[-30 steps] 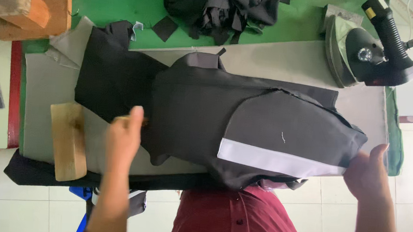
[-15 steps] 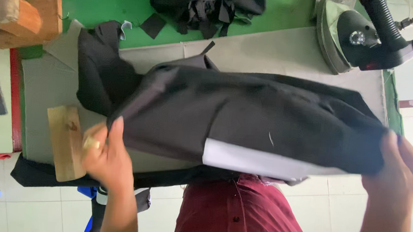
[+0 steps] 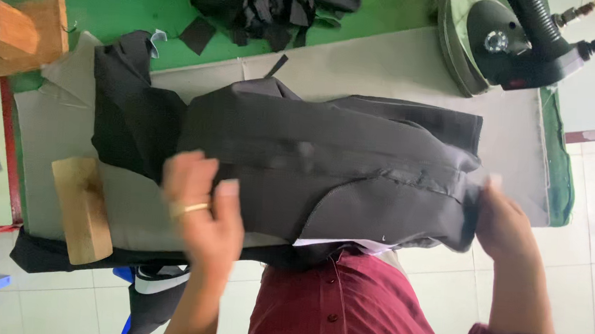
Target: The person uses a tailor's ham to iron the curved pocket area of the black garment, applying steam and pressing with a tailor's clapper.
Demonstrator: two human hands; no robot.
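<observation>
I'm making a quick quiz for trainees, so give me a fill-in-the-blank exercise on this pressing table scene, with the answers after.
1. Both hands grip a dark grey ____ lying on the padded board.
2. The left hand wears a ____ on one finger.
3. The block beside the left hand is made of ____.
4. The steam iron rests at the board's far corner on the side of the ____ hand.

Missing words: garment; ring; wood; right
</observation>
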